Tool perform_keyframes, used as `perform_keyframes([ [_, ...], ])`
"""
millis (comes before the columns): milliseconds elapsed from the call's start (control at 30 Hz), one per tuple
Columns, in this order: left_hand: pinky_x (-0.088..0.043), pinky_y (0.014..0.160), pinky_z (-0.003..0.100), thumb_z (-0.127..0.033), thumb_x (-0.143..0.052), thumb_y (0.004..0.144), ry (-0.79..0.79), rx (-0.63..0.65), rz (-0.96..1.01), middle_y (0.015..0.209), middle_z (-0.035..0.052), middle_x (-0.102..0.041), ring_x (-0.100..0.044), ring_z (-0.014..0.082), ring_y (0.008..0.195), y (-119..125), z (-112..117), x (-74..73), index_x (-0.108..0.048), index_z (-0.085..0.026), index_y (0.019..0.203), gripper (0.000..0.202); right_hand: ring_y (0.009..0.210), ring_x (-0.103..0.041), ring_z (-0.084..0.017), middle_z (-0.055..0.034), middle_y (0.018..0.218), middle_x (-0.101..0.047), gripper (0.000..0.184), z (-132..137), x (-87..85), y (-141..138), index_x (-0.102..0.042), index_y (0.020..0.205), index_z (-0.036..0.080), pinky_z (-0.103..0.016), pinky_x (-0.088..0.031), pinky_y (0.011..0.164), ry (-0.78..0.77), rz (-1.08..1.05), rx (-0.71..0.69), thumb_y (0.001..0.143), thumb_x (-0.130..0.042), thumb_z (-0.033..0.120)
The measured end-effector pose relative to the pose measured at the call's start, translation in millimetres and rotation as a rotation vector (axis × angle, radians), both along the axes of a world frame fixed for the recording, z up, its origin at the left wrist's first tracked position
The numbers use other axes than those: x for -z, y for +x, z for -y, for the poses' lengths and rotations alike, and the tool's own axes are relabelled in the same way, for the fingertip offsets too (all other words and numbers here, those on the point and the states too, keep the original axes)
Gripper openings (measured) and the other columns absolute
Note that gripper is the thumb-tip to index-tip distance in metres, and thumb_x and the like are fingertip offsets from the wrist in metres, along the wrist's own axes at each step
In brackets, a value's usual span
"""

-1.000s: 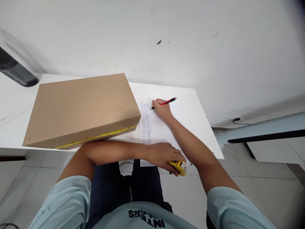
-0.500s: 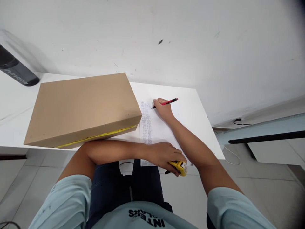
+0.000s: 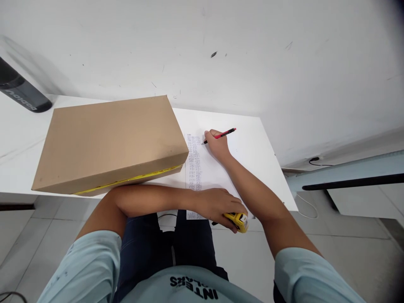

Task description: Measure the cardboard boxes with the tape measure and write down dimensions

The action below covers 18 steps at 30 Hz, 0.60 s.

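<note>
My right hand (image 3: 217, 144) grips a red and black pen (image 3: 227, 132), its tip at the upper part of a sheet of paper (image 3: 210, 170). A column of handwriting runs down the sheet's left side. Near the table's front edge, my left hand (image 3: 219, 205) is closed around a yellow tape measure (image 3: 239, 221), resting over the lower part of the sheet. A brown cardboard box (image 3: 110, 141) with yellow tape along its front side stands just left of the paper. My left forearm lies along the box's front.
The white table (image 3: 252, 143) meets a marked white wall (image 3: 284, 63) at the back. A dark bottle (image 3: 23, 90) stands at the far left. To the right are a pale blue panel with a black edge (image 3: 350, 182) and a cable (image 3: 307, 206) near the floor.
The pen has tilted slightly and shifted a little to the right with my right hand. My left hand stays over the paper with the tape measure; the box has not moved.
</note>
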<state>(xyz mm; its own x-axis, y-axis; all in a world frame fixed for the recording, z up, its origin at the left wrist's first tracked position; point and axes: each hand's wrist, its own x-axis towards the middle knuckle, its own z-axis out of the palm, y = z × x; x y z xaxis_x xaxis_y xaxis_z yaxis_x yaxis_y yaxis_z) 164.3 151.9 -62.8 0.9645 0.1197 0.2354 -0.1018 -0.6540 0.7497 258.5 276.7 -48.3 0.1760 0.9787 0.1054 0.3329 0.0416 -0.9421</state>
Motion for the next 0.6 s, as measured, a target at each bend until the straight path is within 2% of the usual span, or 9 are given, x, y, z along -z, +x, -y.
perform_keyframes([
  [167, -0.047, 0.092, 0.035, -0.060, -0.078, 0.087, -0.046, -0.008, -0.026, 0.108, 0.0057, -0.077, -0.069, 0.0226, 0.095, 0.0, 0.0, -0.3, -0.068, -0.025, 0.113, 0.044, 0.061, -0.040, -0.014, 0.0049, 0.056, -0.038, 0.043, -0.3, 2.4, 1.1, -0.027, 0.056, 0.026, -0.029, -0.039, 0.062, 0.012, 0.000, 0.008, 0.084, -0.059, 0.033],
  [433, -0.047, 0.095, 0.035, -0.055, -0.079, 0.087, -0.028, 0.001, -0.025, 0.110, 0.0068, -0.076, -0.070, 0.0236, 0.100, 0.7, 0.0, 3.0, -0.067, -0.024, 0.115, 0.043, 0.064, -0.047, -0.015, 0.0043, 0.060, -0.042, 0.041, -1.2, 6.5, 0.2, -0.030, 0.060, 0.027, -0.029, -0.042, 0.065, 0.049, 0.047, 0.043, 0.088, -0.056, 0.040],
  [533, -0.047, 0.091, 0.035, -0.054, -0.080, 0.087, -0.011, 0.003, -0.010, 0.108, 0.0067, -0.077, -0.071, 0.0235, 0.098, 0.6, -0.2, 4.0, -0.066, -0.023, 0.114, 0.043, 0.069, -0.050, -0.017, 0.0022, 0.065, -0.048, 0.038, 0.1, 6.0, 3.8, -0.036, 0.062, 0.026, -0.031, -0.043, 0.068, 0.093, 0.100, 0.066, 0.093, -0.053, 0.041],
  [600, -0.048, 0.089, 0.034, -0.054, -0.082, 0.085, -0.013, 0.002, 0.012, 0.106, 0.0054, -0.077, -0.071, 0.0231, 0.097, 0.6, -0.2, 5.1, -0.067, -0.024, 0.112, 0.043, 0.078, -0.056, -0.019, -0.0010, 0.078, -0.058, 0.032, 0.0, 5.8, 11.4, -0.049, 0.069, 0.025, -0.032, -0.045, 0.074, 0.168, 0.267, 0.071, 0.096, -0.051, 0.042],
])
